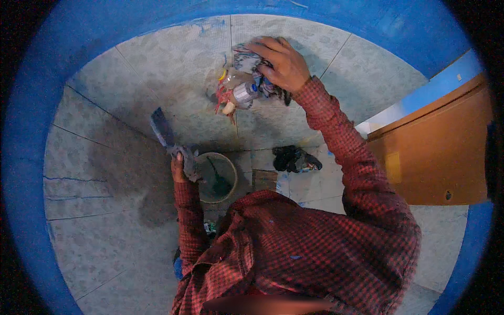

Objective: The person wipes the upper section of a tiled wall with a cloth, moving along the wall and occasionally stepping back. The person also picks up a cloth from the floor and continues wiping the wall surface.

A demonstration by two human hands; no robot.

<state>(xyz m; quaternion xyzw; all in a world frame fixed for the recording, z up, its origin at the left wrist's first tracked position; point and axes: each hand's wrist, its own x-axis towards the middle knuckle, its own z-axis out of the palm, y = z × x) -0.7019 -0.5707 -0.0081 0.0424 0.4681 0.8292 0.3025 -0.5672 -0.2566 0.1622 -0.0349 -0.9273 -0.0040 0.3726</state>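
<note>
Well, left hand [179, 167] grips grey cloth [191, 167] near a bucket [231, 170] holding something dark green [221, 184], right hand [286, 65] grasping patterned cloth [245, 59]

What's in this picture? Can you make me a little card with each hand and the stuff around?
Left hand: holds grey cloth
Right hand: on patterned cloth; grip unclear
Beside patterned cloth: blue-capped bottle
Beside left hand: round bucket, something dark inside
Right of bucket: black bag
Far right: brown door
</note>
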